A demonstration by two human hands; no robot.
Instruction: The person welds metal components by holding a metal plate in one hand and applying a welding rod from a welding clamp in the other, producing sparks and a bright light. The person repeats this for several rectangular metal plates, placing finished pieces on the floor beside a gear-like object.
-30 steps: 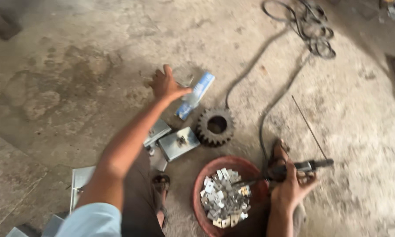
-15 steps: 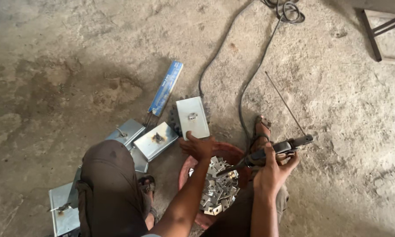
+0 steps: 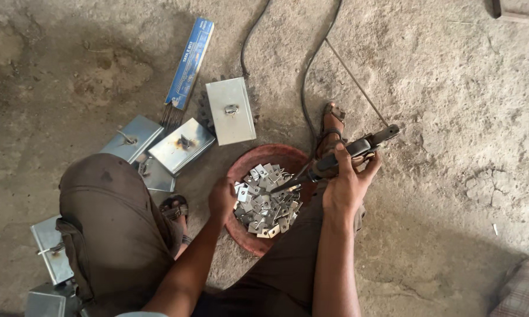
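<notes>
Dozens of small bent metal clips (image 3: 266, 201) lie heaped in a shallow reddish bowl (image 3: 274, 154) on the concrete floor (image 3: 452, 117), between the squatting person's knees, so both hands reach them easily. The left hand (image 3: 221, 198) dips over the bowl's near-left rim with its fingers curled down among the clips; whether its grip has closed on one cannot be told. The right hand (image 3: 344, 185) has its grip wrapped firmly around a welding rod holder (image 3: 358, 148), held out over the bowl's right edge with its cable (image 3: 311, 64) trailing away up the floor. Several flat steel boxes (image 3: 230, 110) lie just beyond the bowl, beside a blue packet of welding rods (image 3: 189, 61), all within arm's reach.
</notes>
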